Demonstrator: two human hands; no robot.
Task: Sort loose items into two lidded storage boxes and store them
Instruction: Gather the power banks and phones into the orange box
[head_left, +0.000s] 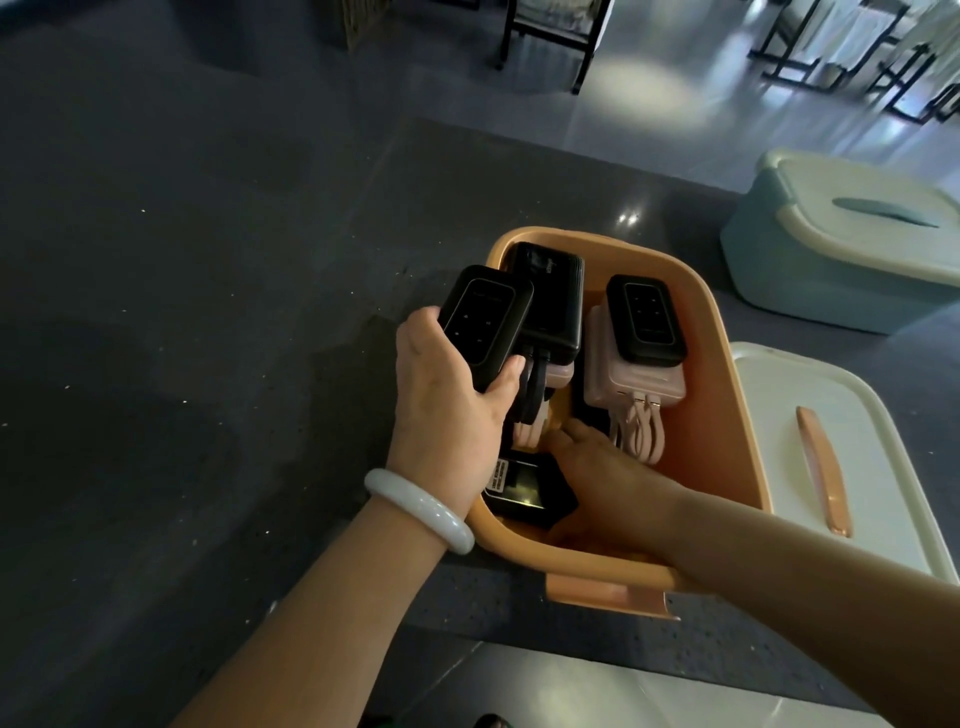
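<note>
the left hand (447, 395) gripped a smooth, rounded black device (485, 325) above the glossy orange plastic box (727, 415); the right hand (597, 467) lay inside it, fingers straight, gripping nothing.

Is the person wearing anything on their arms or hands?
The left arm and right arm are bare, no sleeves in view; neither the left hand nor the right hand wears a glove. The left arm wears one smooth, thick, milky-white round bangle.
</note>
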